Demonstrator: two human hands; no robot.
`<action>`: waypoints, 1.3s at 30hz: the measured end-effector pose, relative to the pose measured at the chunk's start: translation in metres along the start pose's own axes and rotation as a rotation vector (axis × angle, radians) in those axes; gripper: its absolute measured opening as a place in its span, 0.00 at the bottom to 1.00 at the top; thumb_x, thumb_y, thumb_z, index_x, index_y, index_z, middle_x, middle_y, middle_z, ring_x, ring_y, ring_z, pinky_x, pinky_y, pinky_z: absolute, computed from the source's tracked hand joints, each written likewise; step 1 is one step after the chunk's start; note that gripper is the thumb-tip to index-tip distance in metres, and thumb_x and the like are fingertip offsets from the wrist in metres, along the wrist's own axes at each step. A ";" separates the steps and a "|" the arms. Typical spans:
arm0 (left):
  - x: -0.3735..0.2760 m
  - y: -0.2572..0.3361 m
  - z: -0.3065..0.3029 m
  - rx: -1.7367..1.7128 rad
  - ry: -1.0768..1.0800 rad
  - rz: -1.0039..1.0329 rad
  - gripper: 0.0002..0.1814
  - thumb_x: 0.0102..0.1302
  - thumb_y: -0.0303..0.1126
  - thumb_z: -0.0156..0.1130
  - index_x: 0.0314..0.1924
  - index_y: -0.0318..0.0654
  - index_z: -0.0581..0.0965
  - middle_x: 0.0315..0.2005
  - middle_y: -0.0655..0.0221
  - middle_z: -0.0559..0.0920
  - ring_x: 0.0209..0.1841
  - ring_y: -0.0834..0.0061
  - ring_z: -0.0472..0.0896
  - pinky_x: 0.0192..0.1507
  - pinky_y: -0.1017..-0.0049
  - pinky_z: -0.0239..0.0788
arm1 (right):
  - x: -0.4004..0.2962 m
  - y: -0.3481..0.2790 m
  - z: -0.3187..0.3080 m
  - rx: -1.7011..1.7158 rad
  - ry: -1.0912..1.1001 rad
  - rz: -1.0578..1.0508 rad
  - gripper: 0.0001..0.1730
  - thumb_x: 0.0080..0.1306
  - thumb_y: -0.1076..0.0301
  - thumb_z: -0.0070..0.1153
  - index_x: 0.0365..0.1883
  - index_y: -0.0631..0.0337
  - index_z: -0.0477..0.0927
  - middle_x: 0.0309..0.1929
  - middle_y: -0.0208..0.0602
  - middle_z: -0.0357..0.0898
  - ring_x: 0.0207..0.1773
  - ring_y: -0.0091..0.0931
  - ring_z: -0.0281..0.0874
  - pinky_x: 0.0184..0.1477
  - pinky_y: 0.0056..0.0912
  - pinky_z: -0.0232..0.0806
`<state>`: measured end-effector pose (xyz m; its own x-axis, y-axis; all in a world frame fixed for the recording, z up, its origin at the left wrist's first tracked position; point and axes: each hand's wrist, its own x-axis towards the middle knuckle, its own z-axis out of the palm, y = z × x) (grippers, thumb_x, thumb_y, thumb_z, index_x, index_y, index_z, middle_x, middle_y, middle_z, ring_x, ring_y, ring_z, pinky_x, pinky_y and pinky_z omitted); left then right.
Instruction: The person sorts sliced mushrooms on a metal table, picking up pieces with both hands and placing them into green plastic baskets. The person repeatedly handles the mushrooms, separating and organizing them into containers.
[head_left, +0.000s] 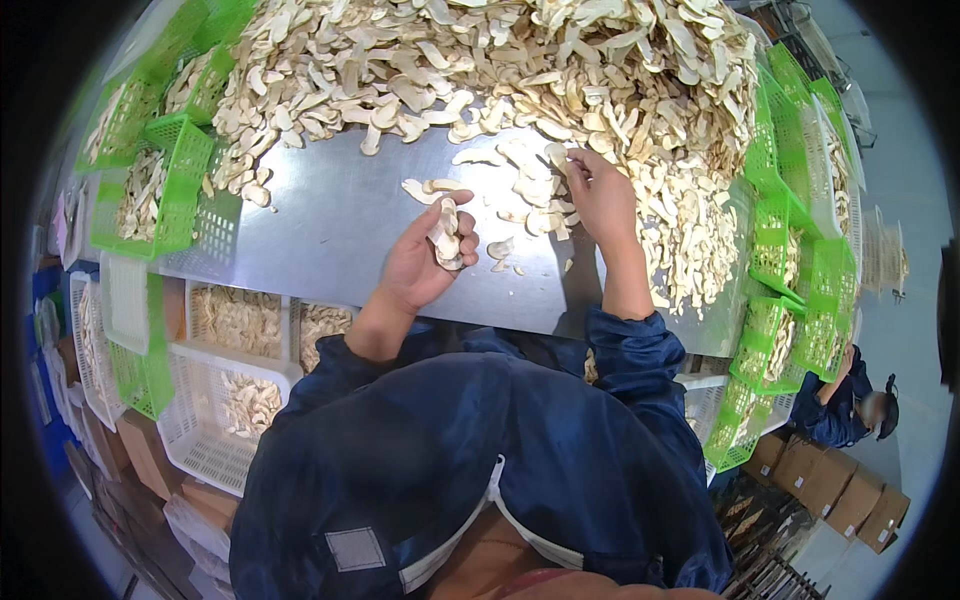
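A metal table (322, 217) carries a large heap of dried mushroom slices (450, 52). My left hand (427, 251), palm up over the near part of the table, is closed around a few pale mushroom slices (448, 236). Farther right, my right hand (600, 191) pinches one mushroom slice (556, 156) between thumb and fingers at the heap's near edge. Between the hands lies a loose group of mushroom slices (532, 184). Smaller pieces (501, 247) are scattered on the metal just below that group.
Green plastic baskets (176, 187) with slices stand at the left, and more green baskets (772, 322) at the right. White crates (217, 360) holding slices sit below the table's left edge. Cardboard boxes (825, 480) and another person (847, 405) are at the far right.
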<state>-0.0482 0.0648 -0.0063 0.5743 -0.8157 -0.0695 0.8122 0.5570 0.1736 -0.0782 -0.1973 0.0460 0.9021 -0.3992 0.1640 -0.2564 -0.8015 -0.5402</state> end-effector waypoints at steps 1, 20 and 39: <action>0.000 0.000 -0.001 -0.003 0.009 0.000 0.23 0.80 0.42 0.43 0.67 0.36 0.67 0.41 0.64 0.77 0.39 0.69 0.75 0.42 0.68 0.69 | -0.004 0.001 -0.002 0.083 -0.037 0.096 0.16 0.67 0.63 0.57 0.49 0.60 0.84 0.42 0.46 0.87 0.45 0.39 0.86 0.46 0.38 0.76; -0.001 0.007 -0.010 0.018 0.017 -0.034 0.23 0.80 0.41 0.45 0.67 0.36 0.66 0.40 0.66 0.74 0.39 0.72 0.72 0.42 0.69 0.66 | -0.117 0.084 -0.064 1.072 0.513 0.666 0.22 0.67 0.78 0.60 0.59 0.69 0.73 0.41 0.30 0.79 0.35 0.20 0.73 0.38 0.22 0.67; 0.006 0.005 0.001 0.026 0.053 -0.100 0.23 0.80 0.38 0.43 0.68 0.36 0.65 0.40 0.68 0.69 0.38 0.74 0.64 0.42 0.71 0.60 | -0.130 0.002 -0.040 0.970 -0.115 0.466 0.18 0.75 0.65 0.54 0.61 0.58 0.77 0.44 0.36 0.83 0.42 0.22 0.82 0.45 0.25 0.75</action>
<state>-0.0407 0.0628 -0.0044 0.4960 -0.8571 -0.1391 0.8630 0.4688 0.1885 -0.2100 -0.1653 0.0568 0.8269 -0.4887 -0.2782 -0.2449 0.1325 -0.9605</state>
